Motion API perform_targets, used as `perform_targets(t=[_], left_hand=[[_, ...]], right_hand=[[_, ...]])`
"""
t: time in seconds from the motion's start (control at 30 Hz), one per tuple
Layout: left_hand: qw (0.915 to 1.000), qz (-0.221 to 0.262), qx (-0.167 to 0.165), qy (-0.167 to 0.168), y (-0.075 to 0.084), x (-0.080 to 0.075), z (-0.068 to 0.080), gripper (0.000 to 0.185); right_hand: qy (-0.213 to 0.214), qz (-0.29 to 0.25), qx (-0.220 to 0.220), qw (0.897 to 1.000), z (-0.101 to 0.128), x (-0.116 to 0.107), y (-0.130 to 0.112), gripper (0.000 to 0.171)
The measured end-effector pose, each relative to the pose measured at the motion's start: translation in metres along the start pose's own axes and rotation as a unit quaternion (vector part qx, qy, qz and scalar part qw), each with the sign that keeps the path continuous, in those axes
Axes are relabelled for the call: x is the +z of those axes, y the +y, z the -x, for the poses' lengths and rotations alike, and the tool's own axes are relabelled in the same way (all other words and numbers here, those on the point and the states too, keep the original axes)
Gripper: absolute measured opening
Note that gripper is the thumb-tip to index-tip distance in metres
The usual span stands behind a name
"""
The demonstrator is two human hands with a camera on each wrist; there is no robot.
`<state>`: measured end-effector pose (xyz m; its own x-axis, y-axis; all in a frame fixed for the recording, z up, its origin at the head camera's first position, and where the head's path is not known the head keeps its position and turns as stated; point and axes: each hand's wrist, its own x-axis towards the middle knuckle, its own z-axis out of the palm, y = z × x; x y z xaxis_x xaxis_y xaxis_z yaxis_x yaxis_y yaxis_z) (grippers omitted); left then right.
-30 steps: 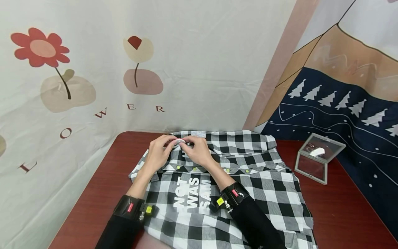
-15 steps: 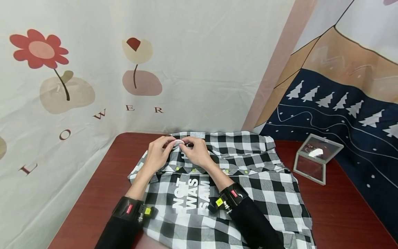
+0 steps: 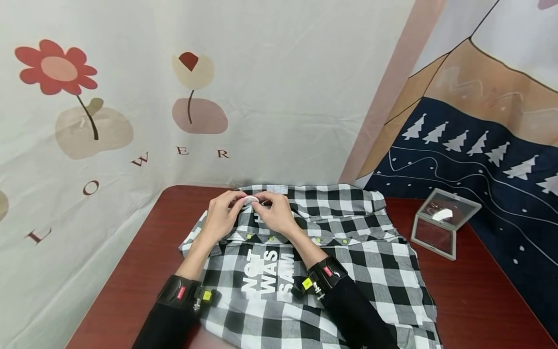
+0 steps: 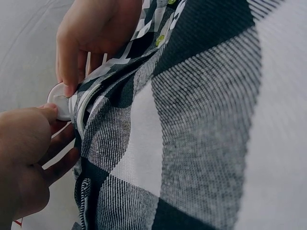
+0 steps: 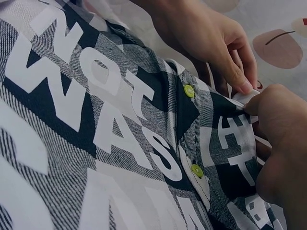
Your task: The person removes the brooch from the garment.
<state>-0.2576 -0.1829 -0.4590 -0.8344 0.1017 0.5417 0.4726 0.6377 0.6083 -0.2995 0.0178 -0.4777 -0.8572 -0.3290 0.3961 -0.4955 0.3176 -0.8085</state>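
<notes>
A black-and-white checked shirt (image 3: 366, 261) with white lettering lies spread over the table. At its far left part, both hands meet at a small white round disc (image 3: 250, 199). My left hand (image 3: 220, 213) pinches the disc from the left, between thumb and fingers. From the other side my right hand (image 3: 276, 212) pinches it together with the shirt's edge. In the left wrist view the disc (image 4: 59, 101) sits against a fold of cloth. Fingers cover most of the disc (image 5: 245, 97) in the right wrist view, so its kind cannot be told.
Yellow-green buttons (image 5: 189, 90) run along the shirt's placket. On the right of the reddish-brown table (image 3: 475, 291) stands an open hinged square case (image 3: 442, 222) with clear panes. A pale printed cloth (image 3: 283, 97) hangs behind the table, and a navy patterned one (image 3: 492, 194) at the right.
The head view has shifted slightly. Both hands stay at the white disc, whose face shows a little more now than a second ago.
</notes>
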Motion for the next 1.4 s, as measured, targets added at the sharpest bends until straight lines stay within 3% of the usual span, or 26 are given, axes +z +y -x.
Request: perform_targets(t=[1.4], left_hand=[[0.9999,0.004,0.012,-0.002,0.0014,-0.0011,0.0015,0.016]], right_hand=[[0.011,0.001,-0.002,1.0,-0.0002,-0.0004,-0.0007,0.015]])
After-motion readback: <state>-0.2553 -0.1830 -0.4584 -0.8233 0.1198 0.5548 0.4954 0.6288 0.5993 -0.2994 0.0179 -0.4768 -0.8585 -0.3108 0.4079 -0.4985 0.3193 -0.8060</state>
